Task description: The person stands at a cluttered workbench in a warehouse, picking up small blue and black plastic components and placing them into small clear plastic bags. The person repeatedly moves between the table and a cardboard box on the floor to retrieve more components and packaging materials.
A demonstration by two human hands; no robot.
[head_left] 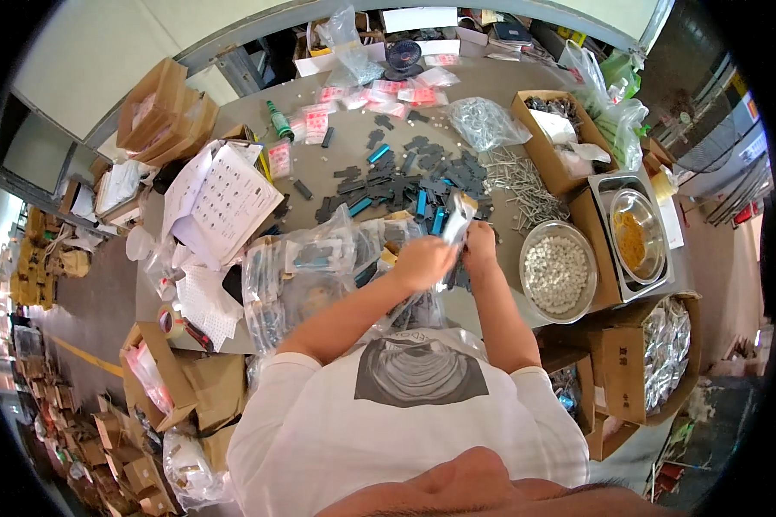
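My left hand [426, 261] is closed around a clear plastic bag [461, 215] with a whitish, shiny look; what lies in the bag is blurred. Right beside the bag, my right hand [481, 241] has its fingers curled together, and what they hold is hidden. Beyond both hands spreads a loose heap of dark grey flat pieces [379, 185]. Several blue pieces [421, 203] lie among them. Left of my left hand, filled clear bags [319, 255] with dark and blue parts overlap along the table's near side.
At the right are a bowl of white round pieces [559, 271], loose screws [526, 189] and a metal bowl of yellowish bits [636, 237]. An open box [569, 142] stands behind them. Printed sheets [224, 202] lie at the left. A green bottle [278, 121] and small fan [403, 56] are farther back.
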